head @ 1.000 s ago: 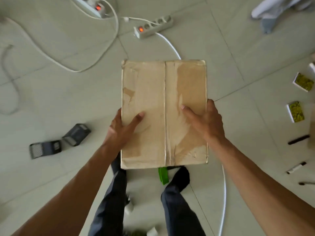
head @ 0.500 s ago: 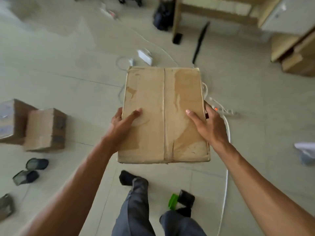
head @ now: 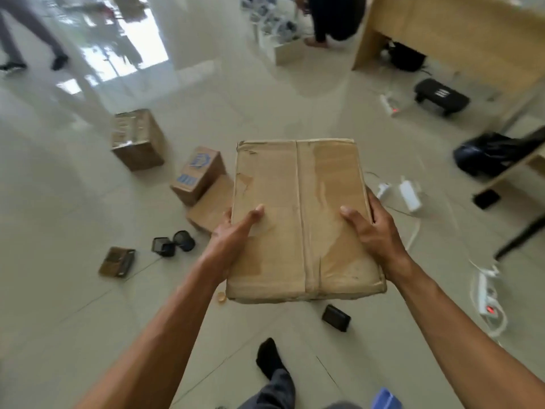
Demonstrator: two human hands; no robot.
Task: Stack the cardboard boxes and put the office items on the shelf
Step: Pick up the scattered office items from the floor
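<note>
Cardboard box [head: 303, 219]: flat, taped along its centre seam, top face worn and stained. Held in the air above the tiled floor [head: 73, 202], level, in front of the person.

Left hand [head: 233, 240]: fingers closed on the box's left edge, thumb lying across the top face.

Right hand [head: 373, 231]: fingers wrapped round the right edge, thumb on top.

Floor, left of the held box: three more cardboard boxes. One with blue print [head: 199, 174] leans on a plain one [head: 211, 206]; a foil-taped one [head: 137, 138] stands apart, further off.

Floor, lower left: two black mesh pen cups [head: 174, 246] side by side; a brown holder [head: 118, 262] near them.

Floor, below the box: small black case [head: 336, 317].

Floor, right: white power strip [head: 488, 299] with a red light, white adapters [head: 408, 191] and cables.

Upper right: wooden bench [head: 457, 33].
</note>
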